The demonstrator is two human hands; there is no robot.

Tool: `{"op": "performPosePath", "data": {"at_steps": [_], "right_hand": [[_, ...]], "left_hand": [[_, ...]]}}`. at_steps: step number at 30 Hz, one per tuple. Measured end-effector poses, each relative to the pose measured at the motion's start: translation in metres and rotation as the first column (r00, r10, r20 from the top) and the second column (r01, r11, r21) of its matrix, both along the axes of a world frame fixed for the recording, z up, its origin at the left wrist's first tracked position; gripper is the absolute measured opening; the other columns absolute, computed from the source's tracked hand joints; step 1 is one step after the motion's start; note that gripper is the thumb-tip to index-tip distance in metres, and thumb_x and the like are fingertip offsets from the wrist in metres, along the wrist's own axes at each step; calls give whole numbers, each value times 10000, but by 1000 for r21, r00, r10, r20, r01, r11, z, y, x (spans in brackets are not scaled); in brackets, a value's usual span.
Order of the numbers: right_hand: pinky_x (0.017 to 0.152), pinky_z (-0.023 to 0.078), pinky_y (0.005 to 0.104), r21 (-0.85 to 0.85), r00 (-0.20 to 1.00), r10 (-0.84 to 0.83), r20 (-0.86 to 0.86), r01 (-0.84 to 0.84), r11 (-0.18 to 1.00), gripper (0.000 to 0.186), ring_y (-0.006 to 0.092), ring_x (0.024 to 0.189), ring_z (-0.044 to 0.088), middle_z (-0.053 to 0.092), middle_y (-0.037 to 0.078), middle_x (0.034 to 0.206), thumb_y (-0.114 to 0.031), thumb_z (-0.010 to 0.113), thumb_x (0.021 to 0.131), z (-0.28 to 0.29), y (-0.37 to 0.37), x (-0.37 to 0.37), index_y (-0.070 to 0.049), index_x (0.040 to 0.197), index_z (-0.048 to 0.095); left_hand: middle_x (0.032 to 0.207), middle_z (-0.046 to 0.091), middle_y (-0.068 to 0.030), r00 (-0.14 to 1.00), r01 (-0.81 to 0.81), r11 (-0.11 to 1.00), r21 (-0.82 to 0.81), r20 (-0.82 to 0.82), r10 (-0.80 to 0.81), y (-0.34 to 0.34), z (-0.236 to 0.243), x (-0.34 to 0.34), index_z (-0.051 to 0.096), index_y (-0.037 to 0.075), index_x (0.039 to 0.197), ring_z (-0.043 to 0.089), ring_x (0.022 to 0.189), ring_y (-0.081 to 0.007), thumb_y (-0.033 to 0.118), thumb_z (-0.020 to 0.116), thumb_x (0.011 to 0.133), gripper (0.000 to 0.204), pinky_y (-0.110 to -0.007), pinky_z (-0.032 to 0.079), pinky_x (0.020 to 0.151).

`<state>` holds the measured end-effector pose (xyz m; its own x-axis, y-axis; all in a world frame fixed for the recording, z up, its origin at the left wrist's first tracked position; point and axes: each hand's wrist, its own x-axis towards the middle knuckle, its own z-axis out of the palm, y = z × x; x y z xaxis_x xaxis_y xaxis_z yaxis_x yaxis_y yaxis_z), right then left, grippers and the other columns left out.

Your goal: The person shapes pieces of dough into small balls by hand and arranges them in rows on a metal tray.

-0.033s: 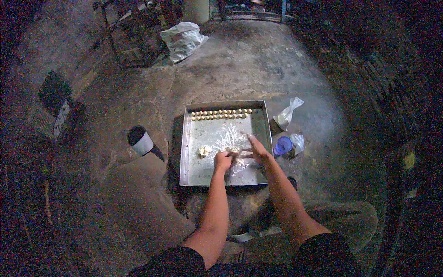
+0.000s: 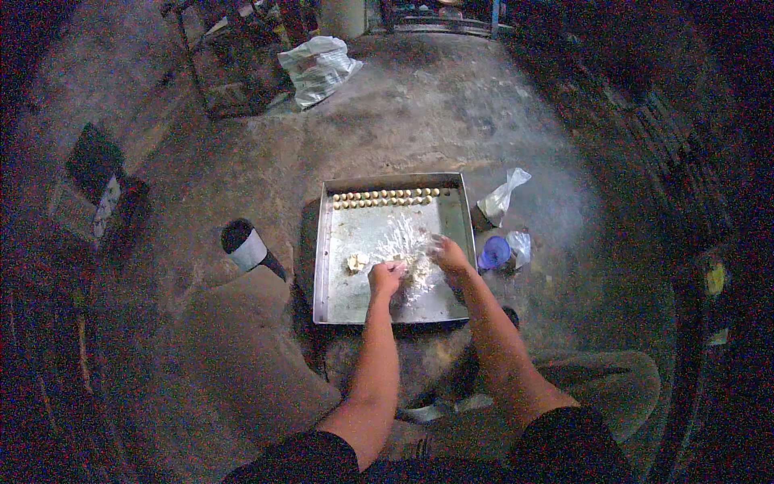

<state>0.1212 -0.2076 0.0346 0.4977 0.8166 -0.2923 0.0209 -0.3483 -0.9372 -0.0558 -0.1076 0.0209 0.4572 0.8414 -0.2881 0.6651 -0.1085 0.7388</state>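
A square metal tray lies on the concrete floor in front of me. Two short rows of small dough balls line its far edge, and white flour is scattered across its middle. A pale dough lump rests on the tray's left part. My left hand is curled into a fist over a small piece of dough beside that lump. My right hand rests on the floured patch with its fingers spread and slightly blurred; nothing shows in it.
A blue cup and two clear plastic bags sit just right of the tray. A dark-topped white container stands to its left. A white sack and a metal rack are farther back.
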Motion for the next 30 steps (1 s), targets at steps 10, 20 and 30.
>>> {"op": "performPosePath", "data": {"at_steps": [10,20,30], "right_hand": [[750,533,389,-178,741,111,662,12,984,270,318,700,664,685,160,736,-199,789,669,-33,5,-8,-30,867,721],[859,498,427,-197,637,211,742,-94,976,260,351,991,576,587,181,1061,-246,674,766,-50,-15,-73,-44,927,643],[828,468,463,-46,775,-22,631,66,997,172,407,939,571,608,199,970,-57,549,776,-52,8,-43,16,909,629]], "left_hand": [[854,699,-165,993,-115,990,82,25,113,0,27,12,717,54,953,686,811,-271,80,667,767,195,-362,531,764],[821,680,-182,996,-53,972,229,75,36,13,-6,12,694,21,869,668,770,-328,95,641,775,131,-393,518,710],[991,656,-206,987,0,816,578,131,-93,16,-29,12,687,10,986,614,955,-370,20,546,807,228,-424,483,879]]}}
